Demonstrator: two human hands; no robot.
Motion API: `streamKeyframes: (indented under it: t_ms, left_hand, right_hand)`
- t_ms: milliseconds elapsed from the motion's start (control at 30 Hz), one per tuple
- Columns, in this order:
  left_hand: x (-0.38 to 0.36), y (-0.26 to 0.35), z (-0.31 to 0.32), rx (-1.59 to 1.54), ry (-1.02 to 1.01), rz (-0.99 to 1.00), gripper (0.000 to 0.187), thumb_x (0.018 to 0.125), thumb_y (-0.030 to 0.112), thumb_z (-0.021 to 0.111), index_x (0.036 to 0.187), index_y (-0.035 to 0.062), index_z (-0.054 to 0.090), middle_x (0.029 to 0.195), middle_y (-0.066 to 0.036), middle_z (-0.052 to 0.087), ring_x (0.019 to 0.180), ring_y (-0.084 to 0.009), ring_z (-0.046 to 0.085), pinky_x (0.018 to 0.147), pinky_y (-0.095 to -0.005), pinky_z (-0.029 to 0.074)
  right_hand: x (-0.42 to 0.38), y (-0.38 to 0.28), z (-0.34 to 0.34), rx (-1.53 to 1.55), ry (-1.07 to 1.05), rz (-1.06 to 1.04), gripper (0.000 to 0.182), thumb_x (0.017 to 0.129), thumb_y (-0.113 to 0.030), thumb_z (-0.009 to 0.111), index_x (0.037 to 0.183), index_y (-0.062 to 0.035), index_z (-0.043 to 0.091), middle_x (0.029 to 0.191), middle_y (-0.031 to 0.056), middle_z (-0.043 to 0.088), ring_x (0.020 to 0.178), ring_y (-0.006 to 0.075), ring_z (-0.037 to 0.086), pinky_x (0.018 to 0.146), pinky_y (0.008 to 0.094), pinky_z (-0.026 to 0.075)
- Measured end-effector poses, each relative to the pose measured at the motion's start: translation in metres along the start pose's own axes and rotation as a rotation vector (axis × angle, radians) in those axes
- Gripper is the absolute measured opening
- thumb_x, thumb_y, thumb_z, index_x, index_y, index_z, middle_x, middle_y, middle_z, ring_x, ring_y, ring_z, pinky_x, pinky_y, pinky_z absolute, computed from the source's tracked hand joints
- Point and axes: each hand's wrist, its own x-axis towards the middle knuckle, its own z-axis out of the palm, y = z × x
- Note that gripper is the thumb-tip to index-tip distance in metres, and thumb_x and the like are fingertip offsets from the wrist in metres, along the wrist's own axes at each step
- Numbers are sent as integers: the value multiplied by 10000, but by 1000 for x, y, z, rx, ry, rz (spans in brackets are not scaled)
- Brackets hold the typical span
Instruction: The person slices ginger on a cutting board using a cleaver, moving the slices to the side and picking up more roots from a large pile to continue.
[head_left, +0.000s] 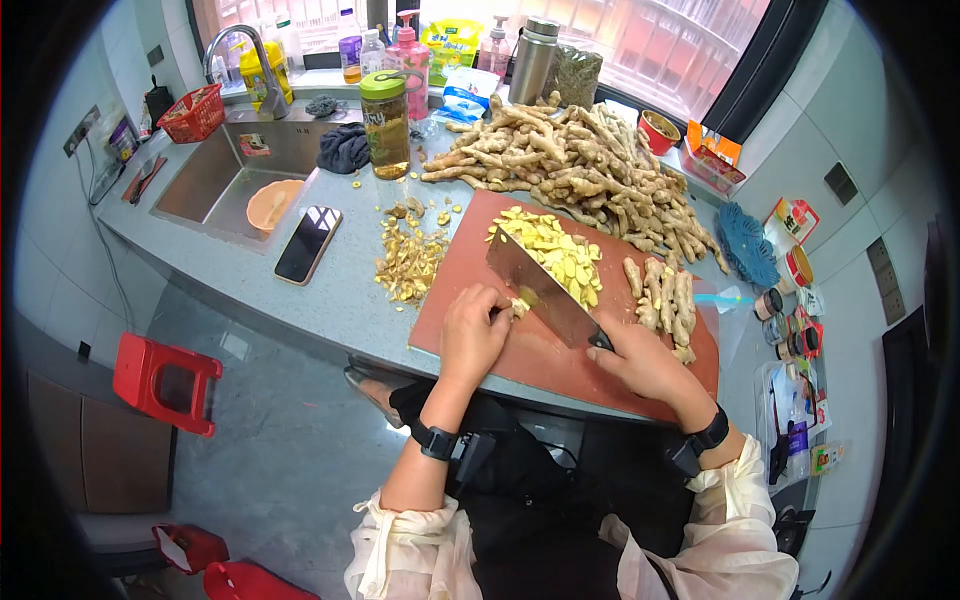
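Observation:
My right hand (632, 355) is wrapped around the black handle of a cleaver (545, 293), whose broad blade slants up and left over a reddish-brown cutting board (475, 235). Beside the blade, my left hand (476, 328) pinches a small piece of ginger (519, 307) against the board. Sliced yellow ginger (560, 250) is heaped just beyond the blade. To the right on the board lie several whole ginger roots (664, 300). Left of the board is a pile of ginger peelings and scraps (410, 262).
A big mound of ginger (590, 160) covers the counter's back. At left are a phone (309, 245), a sink (213, 190) with an orange bowl (273, 205), and a green-lidded bottle (386, 130). Jars (768, 304) line the right side. A red stool (168, 385) stands on the floor.

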Motion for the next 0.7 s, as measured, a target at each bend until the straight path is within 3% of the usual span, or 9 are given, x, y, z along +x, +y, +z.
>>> streamKeyframes:
  t_ms: [100,233,533,600,700]
  left_hand:
    - [0,1,-1,-11,10,16,123,796,51,760,839,40,645,876,-108,633,879,-343,619,789,-453,492]
    - [0,1,-1,9,14,16,118,794,51,760,838,39,651,870,-109,634,888,-342,627,796,-450,497]
    - [2,1,-1,-2,-10,0,120,790,49,761,840,31,653,894,-110,652,904,-341,639,801,-444,508]
    - [2,1,-1,-10,-17,2,120,791,47,760,842,30,653,903,-110,658,907,-341,641,803,-443,509]
    - [1,1,0,1,-28,-8,115,793,41,757,845,32,654,915,-108,664,913,-341,646,807,-444,511]
  right_hand:
    - [2,-1,-4,1,8,-24,334,956,-187,676,1197,-4,533,989,264,653,946,458,642,829,504,500]
    - [6,-5,-9,25,-57,-17,338,959,-198,672,1194,-4,525,973,255,645,944,459,636,827,505,493]
    - [15,-11,-8,-18,-119,-5,379,978,-233,644,1234,-2,486,968,281,643,933,481,634,808,538,482]
    - [23,-22,-7,-27,-113,-1,309,988,-236,602,1111,14,466,967,305,660,952,495,643,829,568,493]
    - [40,-26,7,-97,-82,-2,325,989,-238,622,1132,11,470,936,302,660,918,505,643,794,577,486]
